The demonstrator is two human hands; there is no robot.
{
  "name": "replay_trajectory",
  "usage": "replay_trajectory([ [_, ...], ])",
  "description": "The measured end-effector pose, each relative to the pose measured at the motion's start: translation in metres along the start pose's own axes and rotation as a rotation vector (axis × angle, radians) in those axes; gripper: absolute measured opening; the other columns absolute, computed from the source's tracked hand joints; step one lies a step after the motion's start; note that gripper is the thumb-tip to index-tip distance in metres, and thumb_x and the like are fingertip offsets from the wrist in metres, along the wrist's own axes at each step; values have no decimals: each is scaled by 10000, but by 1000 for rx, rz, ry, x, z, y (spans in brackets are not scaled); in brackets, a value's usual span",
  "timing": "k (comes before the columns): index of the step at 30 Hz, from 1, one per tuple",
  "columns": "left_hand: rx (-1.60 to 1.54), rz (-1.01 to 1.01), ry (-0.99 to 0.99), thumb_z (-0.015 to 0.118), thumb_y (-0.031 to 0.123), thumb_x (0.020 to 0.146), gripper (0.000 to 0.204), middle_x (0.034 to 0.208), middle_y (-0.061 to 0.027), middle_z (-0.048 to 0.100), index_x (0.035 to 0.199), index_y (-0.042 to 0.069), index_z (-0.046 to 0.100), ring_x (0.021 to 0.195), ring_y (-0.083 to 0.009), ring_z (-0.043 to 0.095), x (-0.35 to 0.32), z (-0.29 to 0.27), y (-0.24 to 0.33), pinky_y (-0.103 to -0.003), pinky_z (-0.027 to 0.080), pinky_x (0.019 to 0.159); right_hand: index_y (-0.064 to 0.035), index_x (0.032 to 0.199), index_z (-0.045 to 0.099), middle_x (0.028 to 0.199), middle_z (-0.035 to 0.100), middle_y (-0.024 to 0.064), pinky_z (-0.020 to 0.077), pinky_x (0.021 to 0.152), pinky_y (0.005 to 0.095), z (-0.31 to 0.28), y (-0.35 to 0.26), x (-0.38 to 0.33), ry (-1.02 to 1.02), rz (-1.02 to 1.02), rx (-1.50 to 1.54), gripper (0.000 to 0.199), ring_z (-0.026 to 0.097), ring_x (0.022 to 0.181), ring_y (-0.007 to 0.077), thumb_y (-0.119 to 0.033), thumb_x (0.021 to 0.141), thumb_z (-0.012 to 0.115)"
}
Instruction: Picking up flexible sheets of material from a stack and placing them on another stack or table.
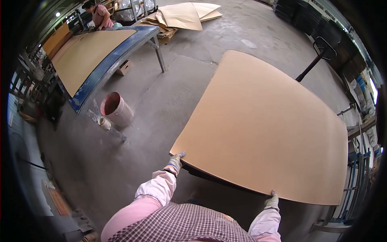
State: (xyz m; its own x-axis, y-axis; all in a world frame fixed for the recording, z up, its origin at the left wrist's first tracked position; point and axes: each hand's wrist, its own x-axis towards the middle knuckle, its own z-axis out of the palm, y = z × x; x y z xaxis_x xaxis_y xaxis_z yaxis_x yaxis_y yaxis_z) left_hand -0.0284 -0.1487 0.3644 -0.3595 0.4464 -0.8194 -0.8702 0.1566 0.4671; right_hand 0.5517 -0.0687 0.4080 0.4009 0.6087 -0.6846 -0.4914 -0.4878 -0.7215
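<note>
A large, flat tan board sheet (266, 129) spreads out in front of me, over what looks like a dark stack or support under its near edge. My left hand (175, 160), in a pale work glove, grips the near-left corner, thumb on top. Further right along the same edge, my gloved right hand (273, 200) pinches the sheet with its thumb up. The fingers of both hands are hidden beneath the board.
A blue-edged metal table (141, 37) at the far left carries another tan sheet, with a person (100, 17) working behind it. A reddish bucket (117, 109) stands on the floor. Behind my sheet rises a pallet-jack handle (316, 58). Loose sheets (183, 15) lie far back; metal racks (354, 181) line the right.
</note>
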Motion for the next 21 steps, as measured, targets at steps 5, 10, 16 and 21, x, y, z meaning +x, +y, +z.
replay_trajectory([
  [5,-52,-68,-85,617,75,719,381,986,-100,552,1061,48,454,887,-242,547,-40,8,2,-381,467,776,-51,1093,462,1082,507,93,276,940,440,-9,-7,-4,-72,44,-75,435,452,1002,270,-188,709,614],
  [10,671,55,478,735,362,563,809,1153,-183,446,1179,-4,360,1082,-296,419,-38,-27,49,-359,319,938,-49,1096,448,1056,503,96,367,864,402,40,-10,-53,-178,113,-36,363,468,977,235,-201,771,507],
  [16,1189,345,398,673,549,526,985,1264,-195,318,1264,52,250,1188,-310,290,-7,54,58,-377,275,963,-31,1038,488,951,502,114,430,686,348,-93,-12,88,-153,-298,-698,342,466,848,220,-236,768,535],
  [21,1274,295,64,586,674,517,1073,1312,-174,240,1294,57,177,1221,-289,230,6,19,46,-358,206,996,-41,996,520,899,532,100,431,650,334,8,-17,1,4,17,-442,315,490,787,222,-259,770,539],
])
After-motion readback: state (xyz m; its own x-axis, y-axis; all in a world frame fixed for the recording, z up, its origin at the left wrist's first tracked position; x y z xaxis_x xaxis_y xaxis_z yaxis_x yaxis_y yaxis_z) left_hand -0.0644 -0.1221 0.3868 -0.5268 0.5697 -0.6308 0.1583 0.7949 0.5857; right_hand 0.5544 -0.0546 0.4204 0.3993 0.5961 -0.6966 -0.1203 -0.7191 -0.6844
